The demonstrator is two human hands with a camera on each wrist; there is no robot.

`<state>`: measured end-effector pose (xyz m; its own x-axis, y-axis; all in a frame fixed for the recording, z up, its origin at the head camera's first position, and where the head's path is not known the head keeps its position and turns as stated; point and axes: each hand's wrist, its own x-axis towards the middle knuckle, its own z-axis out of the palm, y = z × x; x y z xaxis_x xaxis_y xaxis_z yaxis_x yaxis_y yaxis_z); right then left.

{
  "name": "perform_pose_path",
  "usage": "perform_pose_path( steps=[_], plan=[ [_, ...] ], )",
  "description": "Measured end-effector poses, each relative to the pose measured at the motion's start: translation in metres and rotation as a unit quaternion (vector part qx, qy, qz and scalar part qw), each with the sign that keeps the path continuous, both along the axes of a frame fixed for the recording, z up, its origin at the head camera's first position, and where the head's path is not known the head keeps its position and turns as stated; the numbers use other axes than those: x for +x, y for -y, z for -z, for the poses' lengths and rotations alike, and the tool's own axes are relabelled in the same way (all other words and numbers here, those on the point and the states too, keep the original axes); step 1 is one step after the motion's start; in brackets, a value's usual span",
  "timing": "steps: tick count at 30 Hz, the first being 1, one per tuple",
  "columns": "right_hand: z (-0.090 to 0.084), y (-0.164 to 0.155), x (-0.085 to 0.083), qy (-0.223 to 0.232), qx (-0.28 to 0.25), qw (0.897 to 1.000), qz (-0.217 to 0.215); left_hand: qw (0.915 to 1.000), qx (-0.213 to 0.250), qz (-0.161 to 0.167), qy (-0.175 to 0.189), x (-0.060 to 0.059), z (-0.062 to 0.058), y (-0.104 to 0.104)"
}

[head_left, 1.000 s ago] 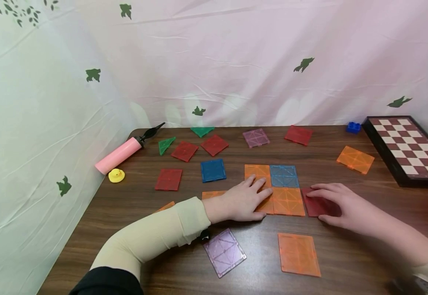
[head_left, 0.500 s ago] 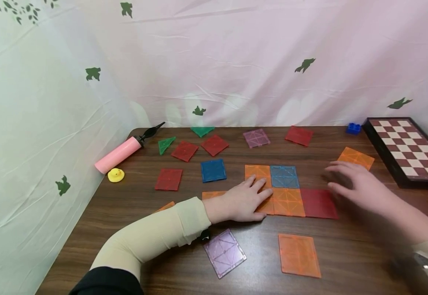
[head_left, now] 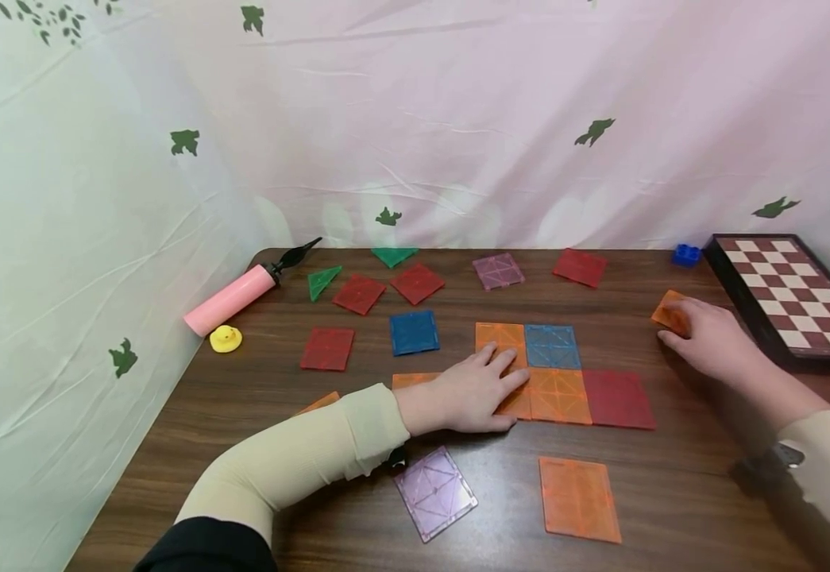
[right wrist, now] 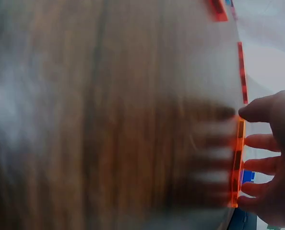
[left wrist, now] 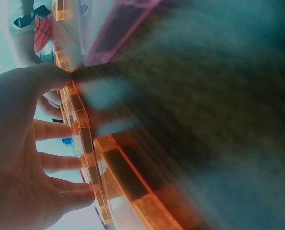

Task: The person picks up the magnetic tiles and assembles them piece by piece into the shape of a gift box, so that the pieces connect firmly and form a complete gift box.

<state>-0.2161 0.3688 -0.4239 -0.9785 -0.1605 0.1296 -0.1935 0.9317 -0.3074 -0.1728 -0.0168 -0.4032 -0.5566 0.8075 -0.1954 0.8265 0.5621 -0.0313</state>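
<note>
Wooden tabletop (head_left: 500, 496), orange tiles (head_left: 520, 403) under hands (head_left: 466, 395)

Under the left hand (head_left: 468, 389) lie orange tiles (head_left: 561, 397); right of it, one blue tile (head_left: 552, 346) and one deep red tile (head_left: 618, 400). The tile (head_left: 666, 314) at the right hand (head_left: 715, 342) is orange too. On the near side of the left hand, a pale purple tile (head_left: 436, 494) carries crossing lines. The board (head_left: 801, 290) right of the right hand is chequered maroon and white, edged black. Far left of the left hand sits a yellow duck (head_left: 225, 339).
</note>
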Motion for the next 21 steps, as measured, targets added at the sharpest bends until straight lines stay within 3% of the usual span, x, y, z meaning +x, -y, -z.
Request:
perform_pose_path(
  steps=[14, 21],
  plan=[
    [-0.013, 0.047, 0.01, 0.064, -0.009, 0.993, -0.097, 1.0, 0.003, -0.007, 0.005, 0.001, 0.001, 0.001],
    [-0.016, 0.065, 0.022, 0.065, -0.016, 0.988, -0.141, 0.9999, 0.008, -0.004, 0.006, 0.001, 0.001, 0.001]
  ],
)
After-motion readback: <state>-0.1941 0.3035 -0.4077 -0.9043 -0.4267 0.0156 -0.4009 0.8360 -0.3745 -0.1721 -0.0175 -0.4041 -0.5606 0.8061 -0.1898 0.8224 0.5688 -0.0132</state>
